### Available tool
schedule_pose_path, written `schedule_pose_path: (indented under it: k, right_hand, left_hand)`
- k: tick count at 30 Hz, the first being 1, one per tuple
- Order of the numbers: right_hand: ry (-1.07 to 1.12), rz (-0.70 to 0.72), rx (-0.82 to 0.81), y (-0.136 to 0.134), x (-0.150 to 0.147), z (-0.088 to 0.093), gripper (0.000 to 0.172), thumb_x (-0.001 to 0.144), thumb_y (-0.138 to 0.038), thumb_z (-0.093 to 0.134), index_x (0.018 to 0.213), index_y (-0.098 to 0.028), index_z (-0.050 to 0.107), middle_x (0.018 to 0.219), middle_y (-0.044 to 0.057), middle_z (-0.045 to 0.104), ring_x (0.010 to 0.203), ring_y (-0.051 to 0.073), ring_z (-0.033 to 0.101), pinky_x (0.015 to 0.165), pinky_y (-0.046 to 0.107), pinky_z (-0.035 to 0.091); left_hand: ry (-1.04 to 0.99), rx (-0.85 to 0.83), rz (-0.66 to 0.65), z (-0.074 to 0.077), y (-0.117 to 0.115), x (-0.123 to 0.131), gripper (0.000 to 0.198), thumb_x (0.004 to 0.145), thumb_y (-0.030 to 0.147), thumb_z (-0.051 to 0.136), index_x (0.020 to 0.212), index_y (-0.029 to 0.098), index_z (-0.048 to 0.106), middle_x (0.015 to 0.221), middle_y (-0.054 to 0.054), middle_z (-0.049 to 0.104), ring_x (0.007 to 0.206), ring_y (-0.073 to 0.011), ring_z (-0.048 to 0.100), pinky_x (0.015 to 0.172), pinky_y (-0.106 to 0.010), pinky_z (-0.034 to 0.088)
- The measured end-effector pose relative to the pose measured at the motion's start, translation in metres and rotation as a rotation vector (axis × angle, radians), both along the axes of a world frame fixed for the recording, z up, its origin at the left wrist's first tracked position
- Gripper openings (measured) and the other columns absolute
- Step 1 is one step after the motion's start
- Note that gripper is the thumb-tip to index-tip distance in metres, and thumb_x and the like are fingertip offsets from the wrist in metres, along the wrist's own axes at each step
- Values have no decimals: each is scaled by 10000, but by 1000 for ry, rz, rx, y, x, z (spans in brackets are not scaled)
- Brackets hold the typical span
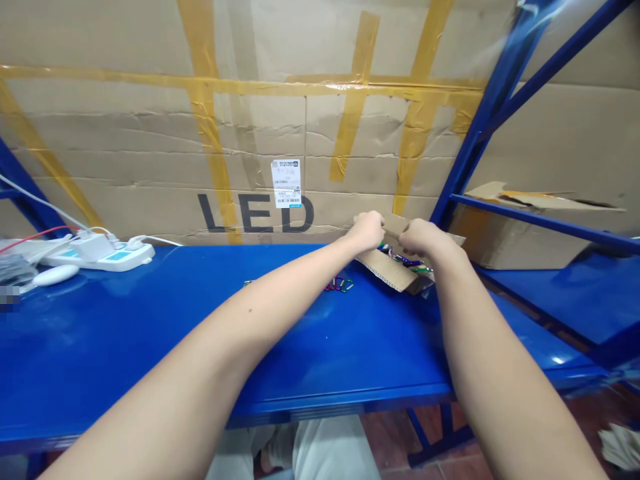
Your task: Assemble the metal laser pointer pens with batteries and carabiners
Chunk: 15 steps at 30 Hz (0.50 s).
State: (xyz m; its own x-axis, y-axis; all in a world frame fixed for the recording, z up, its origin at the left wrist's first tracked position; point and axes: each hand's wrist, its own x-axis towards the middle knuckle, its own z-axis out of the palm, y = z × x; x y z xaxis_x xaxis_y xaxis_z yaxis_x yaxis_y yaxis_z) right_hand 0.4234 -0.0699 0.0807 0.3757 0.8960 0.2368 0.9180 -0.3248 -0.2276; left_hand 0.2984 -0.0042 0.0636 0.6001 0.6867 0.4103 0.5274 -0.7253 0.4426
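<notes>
A cardboard box (pixel 395 273) is pinched at its top edge by the left hand (pixel 367 230) and the right hand (pixel 423 239) — it is tipped on the blue shelf (pixel 125 280). Some colored carabiners (pixel 340 285) are in the box — a few are left out on the shelf.

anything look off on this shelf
Yes: small colored carabiners lie loose on the blue metal shelf, outside the tilted cardboard box held by the left hand and right hand, so they look spilled.

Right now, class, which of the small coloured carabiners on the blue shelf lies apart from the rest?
The lone carabiner, at far left; the other carabiners bunch together nearer the cardboard piece.
</notes>
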Motion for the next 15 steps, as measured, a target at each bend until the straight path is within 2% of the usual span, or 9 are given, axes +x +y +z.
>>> schedule_pose_path:
  k: [2,3,5,7,9,11,13,15]
  right_hand:
    - [-2,-3,-137,0,-4,-1,197,732,-206,648,884,-126,746,807,175,723,791,276,692,655,318,470]
    - [-10,-7,-151,0,-8,-1,217,737,-200,637,911,-127,743,855,179,728,801,273,690,649,316,463]
    - [-36,37,-91,1,-18,-1,242,762,-207,603,947,-124,734,929,189,726,808,269,680,637,316,450]
    - [-55,149,3,1,-35,-3,233,802,-219,559,933,-129,729,939,183,723,800,261,666,640,316,442]
    - [-73,323,107,-2,-61,-9,222,841,-206,518,891,-143,725,911,159,723,800,244,649,672,311,439]
    - [-73,563,162,-9,-93,-18,231,878,-204,492,872,-152,718,888,134,725,806,226,637,702,305,437]
    - [-52,846,178,-20,-127,-29,241,905,-186,473,875,-168,711,917,102,730,831,207,635,738,300,440]
    - [-41,1108,177,-30,-154,-40,230,909,-163,481,910,-176,711,975,84,730,877,194,636,790,296,446]
  left_hand:
    - [37,5,28,-2,2,-23,228,834,78,512,895,120,728,1035,-167,730,1009,-234,648,905,-350,475]
    - [34,27,39,-1,2,-41,257,829,75,505,937,118,734,1065,-158,729,1017,-228,649,920,-349,475]
    - [55,78,25,2,-1,-86,276,828,106,515,977,135,746,1066,-124,739,1002,-218,654,930,-347,480]
    - [103,73,62,4,-7,-137,256,841,162,532,961,140,758,1010,-107,752,961,-221,664,902,-352,492]
    - [136,55,120,3,-14,-187,252,849,207,544,957,142,762,1006,-105,755,957,-232,668,886,-362,492]
    - [157,32,130,-2,-22,-227,247,850,221,549,957,149,759,997,-91,759,942,-223,676,867,-346,494]
    - [163,17,79,-8,-28,-252,254,851,215,543,994,159,746,1020,-71,758,950,-203,677,867,-316,489]
    - [188,19,22,-13,-33,-264,251,839,200,547,1004,174,735,1028,-51,755,949,-189,671,850,-290,482]
